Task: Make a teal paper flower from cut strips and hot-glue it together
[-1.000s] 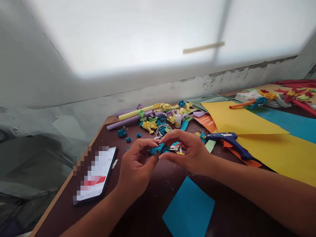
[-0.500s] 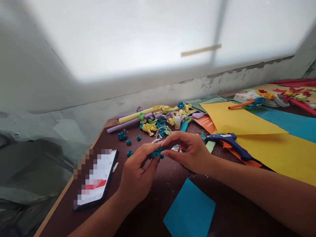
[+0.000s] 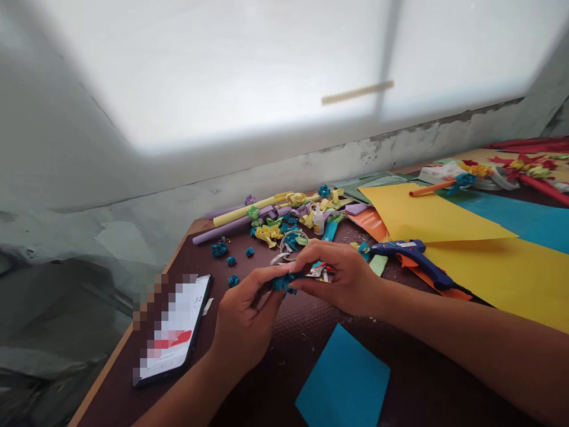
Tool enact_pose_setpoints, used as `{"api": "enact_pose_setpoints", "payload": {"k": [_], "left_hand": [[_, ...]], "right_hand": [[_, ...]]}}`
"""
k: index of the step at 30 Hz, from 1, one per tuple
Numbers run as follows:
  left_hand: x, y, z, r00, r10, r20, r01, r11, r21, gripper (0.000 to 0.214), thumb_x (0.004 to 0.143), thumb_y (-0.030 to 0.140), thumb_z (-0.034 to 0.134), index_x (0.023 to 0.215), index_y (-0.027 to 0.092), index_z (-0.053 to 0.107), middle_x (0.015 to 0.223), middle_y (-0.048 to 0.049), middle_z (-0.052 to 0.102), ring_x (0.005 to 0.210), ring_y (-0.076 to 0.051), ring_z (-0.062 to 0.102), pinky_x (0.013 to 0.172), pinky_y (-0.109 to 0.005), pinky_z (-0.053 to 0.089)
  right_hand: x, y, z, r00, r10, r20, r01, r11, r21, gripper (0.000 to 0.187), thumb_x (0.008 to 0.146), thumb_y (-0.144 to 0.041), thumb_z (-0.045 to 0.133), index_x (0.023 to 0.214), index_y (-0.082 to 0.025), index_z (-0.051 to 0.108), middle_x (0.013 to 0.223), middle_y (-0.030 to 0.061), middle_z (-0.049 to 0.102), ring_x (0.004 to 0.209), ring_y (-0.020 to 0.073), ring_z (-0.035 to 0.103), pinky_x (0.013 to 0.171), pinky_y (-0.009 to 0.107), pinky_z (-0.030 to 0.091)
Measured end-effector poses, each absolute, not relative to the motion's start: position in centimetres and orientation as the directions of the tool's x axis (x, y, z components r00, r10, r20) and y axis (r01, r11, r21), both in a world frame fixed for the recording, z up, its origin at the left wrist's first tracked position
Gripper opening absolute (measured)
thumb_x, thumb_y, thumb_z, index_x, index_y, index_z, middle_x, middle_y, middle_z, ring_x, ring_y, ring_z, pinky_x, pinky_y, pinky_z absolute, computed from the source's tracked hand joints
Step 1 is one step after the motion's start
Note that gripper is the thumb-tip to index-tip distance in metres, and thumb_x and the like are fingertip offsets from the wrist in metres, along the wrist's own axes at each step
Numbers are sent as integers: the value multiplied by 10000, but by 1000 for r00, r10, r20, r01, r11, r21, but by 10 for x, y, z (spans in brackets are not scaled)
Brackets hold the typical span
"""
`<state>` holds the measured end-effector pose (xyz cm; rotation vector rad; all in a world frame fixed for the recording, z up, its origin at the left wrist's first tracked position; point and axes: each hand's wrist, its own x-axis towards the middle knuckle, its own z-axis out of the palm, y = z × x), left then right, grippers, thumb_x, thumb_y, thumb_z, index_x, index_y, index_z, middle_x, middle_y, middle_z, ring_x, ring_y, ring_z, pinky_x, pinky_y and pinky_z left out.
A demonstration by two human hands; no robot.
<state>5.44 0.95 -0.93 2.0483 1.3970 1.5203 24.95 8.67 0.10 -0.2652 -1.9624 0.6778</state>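
Between my two hands is a small blue paper flower (image 3: 283,283), its crinkled petals partly covered by fingers. My left hand (image 3: 246,311) pinches it from the left with thumb and forefinger. From the right, my right hand (image 3: 340,276) closes thumb and forefinger on its other side. Just beyond the hands lies a roll of tape (image 3: 284,244). Several small blue paper flowers (image 3: 232,261) rest on the table to the left. A blue paper sheet (image 3: 343,376) lies flat in front of me, below the right forearm.
A phone (image 3: 175,332) lies at the left table edge. To the right, a blue glue gun (image 3: 411,252) rests by yellow paper sheets (image 3: 511,284). Rolled paper tubes (image 3: 240,222), paper scraps and a small white glue bottle (image 3: 318,220) are at the back, near the wall.
My hands have shifted only slightly, and both stay on the blue flower. The flower now shows a little more below the fingers. The view has tilted a little.
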Motion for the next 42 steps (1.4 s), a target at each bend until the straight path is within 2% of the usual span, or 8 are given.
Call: {"api": "enact_pose_setpoints", "payload": {"k": [3, 8, 10, 17, 24, 30, 36, 42], "left_hand": [[54, 10, -9, 10, 792, 610, 534, -520, 667, 268, 917, 126, 670, 1116, 291, 745, 1100, 3, 809, 1009, -156, 770, 897, -210, 602], [56, 11, -7, 73, 805, 589, 507, -538, 673, 195, 916, 144, 669, 1074, 238, 735, 1050, -33, 813, 948, -182, 781, 854, -244, 623], [56, 11, -6, 77, 812, 578, 510, -531, 677, 202, 919, 142, 658, 1082, 237, 732, 1053, -35, 808, 957, -183, 777, 863, -253, 620], [57, 14, -9, 89, 843, 530, 494, -500, 711, 370, 912, 154, 656, 1274, 224, 688, 1246, -54, 766, 1122, -214, 736, 1007, -317, 580], [61, 13, -7, 87, 861, 501, 477, -477, 738, 329, 908, 163, 661, 1225, 214, 733, 1221, -62, 781, 1083, -222, 753, 988, -320, 592], [62, 16, -10, 12, 870, 493, 467, -441, 767, 414, 885, 147, 681, 1291, 230, 676, 1160, -66, 791, 1067, -231, 753, 962, -353, 605], [62, 17, -12, -11, 868, 497, 547, -411, 729, 347, 873, 151, 674, 1205, 221, 745, 1205, -66, 787, 1115, -257, 744, 1022, -389, 583], [63, 16, -9, 35, 878, 477, 557, -413, 721, 322, 876, 136, 648, 1159, 213, 780, 1119, -65, 813, 989, -242, 777, 946, -370, 615]], "right_hand": [[251, 89, 2, -493, 447, 746, -84, 829, -552, 171, 871, -210, 800, 995, -150, 698, 909, 59, 708, 811, 142, 687, 754, 264, 558], [257, 93, 7, -606, 269, 749, -52, 925, -375, 102, 915, -214, 743, 905, -158, 657, 958, 86, 667, 890, 170, 651, 789, 301, 540], [258, 92, 8, -604, 257, 754, -61, 929, -366, 98, 914, -200, 736, 901, -158, 648, 963, 92, 671, 895, 171, 652, 795, 301, 539], [253, 82, 8, -539, 446, 715, 55, 865, -498, 83, 877, -180, 756, 896, -167, 676, 855, 43, 694, 788, 142, 671, 726, 265, 521], [254, 82, 9, -564, 423, 709, 36, 871, -491, 133, 879, -179, 731, 775, -177, 648, 814, 37, 700, 785, 162, 671, 708, 288, 515], [251, 79, 13, -527, 693, 492, 188, 660, -728, 92, 846, -282, 797, 843, -193, 771, 811, 20, 771, 728, 158, 703, 616, 258, 508], [251, 80, 14, -556, 702, 445, 249, 652, -716, 135, 858, -227, 753, 975, -216, 819, 966, 35, 805, 862, 194, 748, 710, 286, 561], [250, 80, 15, -559, 690, 460, 291, 683, -670, 104, 869, -227, 729, 926, -218, 816, 911, 18, 810, 825, 187, 755, 681, 272, 539]]}}
